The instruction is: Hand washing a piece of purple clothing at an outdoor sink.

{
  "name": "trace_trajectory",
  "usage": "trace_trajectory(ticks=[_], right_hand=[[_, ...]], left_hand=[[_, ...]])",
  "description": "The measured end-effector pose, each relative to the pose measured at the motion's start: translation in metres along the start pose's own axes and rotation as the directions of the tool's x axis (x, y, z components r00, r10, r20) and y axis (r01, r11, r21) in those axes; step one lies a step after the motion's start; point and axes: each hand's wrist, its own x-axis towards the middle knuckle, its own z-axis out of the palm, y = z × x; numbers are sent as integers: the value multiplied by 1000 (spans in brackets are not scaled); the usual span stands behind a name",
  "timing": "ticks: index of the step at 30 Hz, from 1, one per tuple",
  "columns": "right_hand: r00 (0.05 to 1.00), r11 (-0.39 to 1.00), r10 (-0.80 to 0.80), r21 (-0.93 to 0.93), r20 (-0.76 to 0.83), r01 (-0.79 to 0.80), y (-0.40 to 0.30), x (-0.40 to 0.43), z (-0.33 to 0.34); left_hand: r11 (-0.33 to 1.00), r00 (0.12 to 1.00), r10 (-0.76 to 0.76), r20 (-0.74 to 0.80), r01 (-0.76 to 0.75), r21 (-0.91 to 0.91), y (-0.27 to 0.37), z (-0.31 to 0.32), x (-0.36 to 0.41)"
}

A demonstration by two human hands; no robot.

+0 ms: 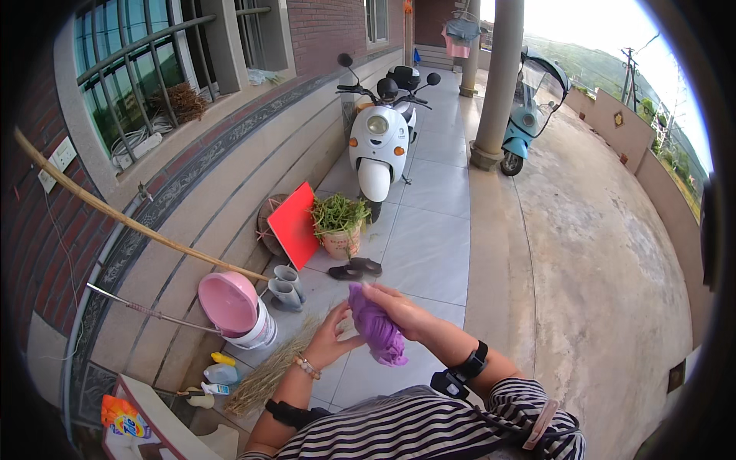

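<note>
A bunched purple cloth is held up in front of my striped shirt. My right hand grips its upper right side, with the thumb near the top end. To the left of the cloth is my left hand, its thumb and fingers spread and holding nothing; its thumb tip comes close to the cloth, and I cannot tell whether they touch. Below the hands lies a bundle of dry straw stalks on the tiled floor. Dark shoes stand just beyond the cloth.
Along the left wall are a pink basin on a white bucket, grey rubber boots, a red board and a bucket of green plants. A white scooter stands farther off, left of a column. A long pole slants at left.
</note>
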Motion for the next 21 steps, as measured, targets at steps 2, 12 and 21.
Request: trace_trajectory(ticks=[2,12,21], right_hand=[[995,961,-30,-270,93,54,-19,-16,-36],[992,151,-86,-985,-97,-84,-76,-101,-220],[477,481,-562,-736,-676,-477,-73,-50,-352]], left_hand=[[998,989,52,142,-55,16,-5,27,31],[850,685,-283,672,503,-154,25,124,184],[549,508,-151,848,757,-356,-5,250,328]])
